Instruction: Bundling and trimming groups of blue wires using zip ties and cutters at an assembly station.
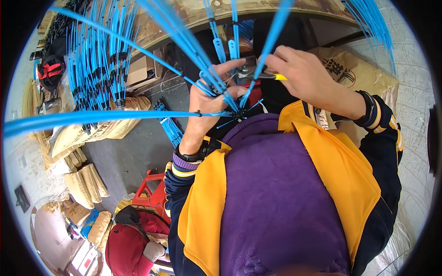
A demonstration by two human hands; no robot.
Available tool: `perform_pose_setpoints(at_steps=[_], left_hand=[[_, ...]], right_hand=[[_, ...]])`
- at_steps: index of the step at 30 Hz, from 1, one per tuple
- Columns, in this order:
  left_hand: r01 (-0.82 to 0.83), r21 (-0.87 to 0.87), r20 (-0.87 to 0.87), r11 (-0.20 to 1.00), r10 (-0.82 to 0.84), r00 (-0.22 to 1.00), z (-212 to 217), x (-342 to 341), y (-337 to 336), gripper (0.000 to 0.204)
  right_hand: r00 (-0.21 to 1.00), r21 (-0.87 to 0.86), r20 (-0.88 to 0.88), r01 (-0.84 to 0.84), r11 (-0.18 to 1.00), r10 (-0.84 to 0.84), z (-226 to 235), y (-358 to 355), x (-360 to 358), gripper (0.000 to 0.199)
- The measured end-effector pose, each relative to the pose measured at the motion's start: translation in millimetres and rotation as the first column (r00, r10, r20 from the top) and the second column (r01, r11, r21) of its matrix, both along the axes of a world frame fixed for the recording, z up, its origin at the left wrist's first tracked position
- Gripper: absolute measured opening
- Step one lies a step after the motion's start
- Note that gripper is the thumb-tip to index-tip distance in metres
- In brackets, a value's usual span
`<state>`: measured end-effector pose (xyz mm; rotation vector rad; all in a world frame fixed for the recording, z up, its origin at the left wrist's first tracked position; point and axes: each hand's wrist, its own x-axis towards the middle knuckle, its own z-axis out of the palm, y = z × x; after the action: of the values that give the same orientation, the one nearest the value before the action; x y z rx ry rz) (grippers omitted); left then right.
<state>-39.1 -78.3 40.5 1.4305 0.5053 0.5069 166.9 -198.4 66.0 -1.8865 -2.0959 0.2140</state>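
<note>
Several long blue ribs (184, 39) fan out from a dark hub (239, 114) just in front of my chest. My left hand (205, 99) is closed around some of them near the hub, its index finger stretched toward the tool. Pliers (248, 71) with a metal head and a yellow-tipped handle sit in my right hand (301, 71), which is closed on them. The jaws are among the ribs, close to my left fingertips; what they grip is too small to tell. Two ribs with flat, holed ends (220, 49) stand beyond my left hand.
A wooden table (161, 23) spans the far side. Many blue ribs with black fittings (99, 69) hang over its left part, more at the right (373, 27). Sacks (359, 69) lie at the right, a red stool (149, 191) and brown packages (85, 186) at the left.
</note>
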Motion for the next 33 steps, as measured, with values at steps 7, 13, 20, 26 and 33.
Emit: perform_pose_setpoints(at_steps=[7, 13, 20, 26, 33], left_hand=[[-0.037, 0.093, 0.021, 0.995, 0.035, 0.999, -8, -1, 9, 0.046], [0.021, 0.057, 0.002, 0.998, -0.021, 1.000, -12, -7, 15, 0.046], [0.029, 0.154, 0.017, 0.988, -0.032, 0.999, -16, -3, 17, 0.048], [0.156, 0.142, -0.056, 0.977, -0.149, 0.987, -12, 1, 27, 0.046], [0.211, -0.006, -0.089, 0.977, -0.211, 0.973, -11, 14, 30, 0.044]], right_hand=[[0.999, 0.174, -0.019, -0.028, 0.984, 0.032, -14, 4, -6, 0.044], [0.999, 0.263, 0.027, -0.037, 0.964, 0.031, -24, 13, -18, 0.045], [0.982, 0.342, 0.186, -0.093, 0.935, 0.029, -30, 20, -12, 0.046], [0.982, -0.109, -0.112, -0.163, 0.981, 0.151, 16, 22, 11, 0.044], [0.816, -0.565, -0.544, -0.182, 0.805, -0.198, 5, 2, 9, 0.050]])
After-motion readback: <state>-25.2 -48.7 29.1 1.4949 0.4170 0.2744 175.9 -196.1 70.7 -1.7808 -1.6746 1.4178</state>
